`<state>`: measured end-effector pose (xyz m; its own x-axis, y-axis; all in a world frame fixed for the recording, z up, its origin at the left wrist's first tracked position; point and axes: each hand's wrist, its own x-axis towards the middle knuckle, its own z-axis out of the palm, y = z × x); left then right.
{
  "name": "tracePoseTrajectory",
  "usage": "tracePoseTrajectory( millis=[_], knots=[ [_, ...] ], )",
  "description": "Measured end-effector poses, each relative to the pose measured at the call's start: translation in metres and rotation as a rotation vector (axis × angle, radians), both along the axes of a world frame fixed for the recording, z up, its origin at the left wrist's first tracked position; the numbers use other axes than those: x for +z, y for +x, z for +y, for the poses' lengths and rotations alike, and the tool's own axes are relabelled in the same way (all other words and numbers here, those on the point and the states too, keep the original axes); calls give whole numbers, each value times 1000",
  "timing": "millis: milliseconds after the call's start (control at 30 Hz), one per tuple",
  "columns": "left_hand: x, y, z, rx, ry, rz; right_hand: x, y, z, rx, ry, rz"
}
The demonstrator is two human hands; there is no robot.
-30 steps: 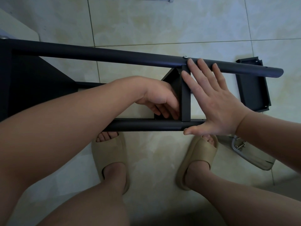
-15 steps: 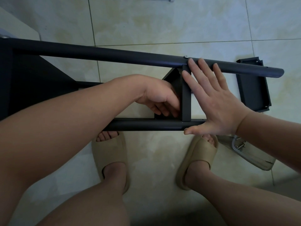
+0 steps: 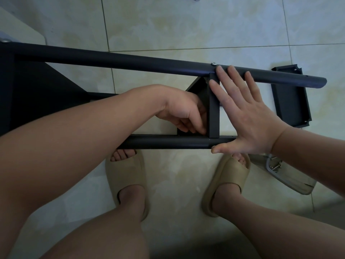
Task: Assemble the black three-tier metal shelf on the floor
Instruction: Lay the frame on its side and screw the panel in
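Note:
The black shelf frame lies on its side across the tiled floor. Its far pole [image 3: 130,61] and near pole [image 3: 168,142] run left to right, and a black shelf tier [image 3: 213,109] stands edge-on between them. My right hand [image 3: 246,116] presses flat with straight fingers against the tier's right face, thumb on the near pole. My left hand [image 3: 184,113] reaches in from the left, its fingers curled against the tier's left side near the near pole; what they hold is hidden. A screw head [image 3: 213,63] sits on the far pole above the tier.
A loose black shelf tier [image 3: 290,98] lies on the floor at the right. A clear bag with screws [image 3: 280,169] lies at my right foot. My feet in beige slippers [image 3: 127,176] stand just below the near pole. Another tier [image 3: 37,86] fills the frame's left end.
Almost nothing moved. My left hand's fingers shifted slightly against the tier's left side; my right hand stays pressed flat.

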<state>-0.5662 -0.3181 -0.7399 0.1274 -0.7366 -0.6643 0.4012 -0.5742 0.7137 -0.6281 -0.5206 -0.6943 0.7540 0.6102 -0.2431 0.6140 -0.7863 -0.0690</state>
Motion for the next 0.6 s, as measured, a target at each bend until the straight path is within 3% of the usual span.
tracePoseTrajectory(
  millis=[600],
  knots=[
    [-1, -4, -3, 24, 18, 23, 1, 0, 1, -4, -7, 17]
  ],
)
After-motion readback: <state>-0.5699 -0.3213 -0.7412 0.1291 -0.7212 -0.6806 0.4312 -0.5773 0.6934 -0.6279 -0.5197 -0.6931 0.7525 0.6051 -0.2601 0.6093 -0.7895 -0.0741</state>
